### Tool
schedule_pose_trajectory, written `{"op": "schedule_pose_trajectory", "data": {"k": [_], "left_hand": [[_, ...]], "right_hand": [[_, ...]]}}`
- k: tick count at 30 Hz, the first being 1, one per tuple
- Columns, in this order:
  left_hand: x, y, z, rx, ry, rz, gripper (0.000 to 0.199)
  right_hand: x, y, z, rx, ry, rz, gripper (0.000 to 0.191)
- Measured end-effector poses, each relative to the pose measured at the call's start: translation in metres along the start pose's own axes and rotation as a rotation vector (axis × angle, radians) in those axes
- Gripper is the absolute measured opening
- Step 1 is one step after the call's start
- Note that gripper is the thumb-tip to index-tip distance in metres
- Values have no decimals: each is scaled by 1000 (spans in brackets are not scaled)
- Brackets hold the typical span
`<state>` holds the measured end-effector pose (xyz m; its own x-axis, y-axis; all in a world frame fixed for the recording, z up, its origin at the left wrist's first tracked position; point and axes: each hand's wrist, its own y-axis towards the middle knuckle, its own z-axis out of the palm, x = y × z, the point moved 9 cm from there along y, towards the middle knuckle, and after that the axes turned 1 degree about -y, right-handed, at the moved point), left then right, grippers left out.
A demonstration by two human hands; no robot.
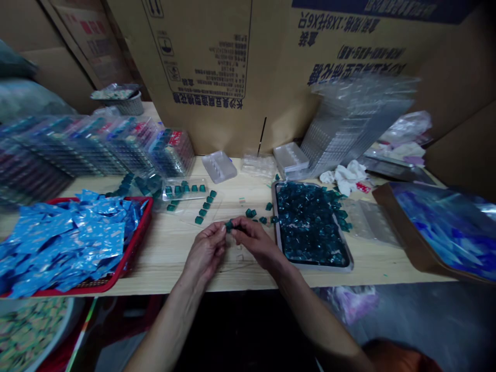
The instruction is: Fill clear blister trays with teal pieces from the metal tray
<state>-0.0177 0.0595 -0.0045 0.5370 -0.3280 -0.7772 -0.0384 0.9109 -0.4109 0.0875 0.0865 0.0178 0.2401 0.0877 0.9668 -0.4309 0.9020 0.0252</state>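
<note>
1. Across the wooden table [166, 263], behind which stands a carton [271, 57], work is partway along.
2. Left hand [207, 248] and right hand [256, 240] pinch a green cube [228, 225], fingers narrow around it, near the front edge.
3. Some cubes sit in short rows, in and beside a clear tray [186, 196].
4. Many more (apparently unsorted) fill the black tray [318, 266]; packs [170, 155] stand stacked, seemingly filled.

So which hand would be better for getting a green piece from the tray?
Probably the right hand: it's nearer the tray, with loose green pieces close by. The left hand is farther off. Both hands seem busy with one small piece, though.
</note>
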Motion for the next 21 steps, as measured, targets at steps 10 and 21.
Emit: {"op": "schedule_pose_trajectory", "data": {"k": [10, 21], "left_hand": [[-39, -11, 17, 60, 285, 425, 33], [-51, -17, 16, 104, 871, 755, 19]], "right_hand": [[-31, 2, -4, 52, 425, 365, 40], [7, 1, -73, -296, -85, 115, 35]]}}
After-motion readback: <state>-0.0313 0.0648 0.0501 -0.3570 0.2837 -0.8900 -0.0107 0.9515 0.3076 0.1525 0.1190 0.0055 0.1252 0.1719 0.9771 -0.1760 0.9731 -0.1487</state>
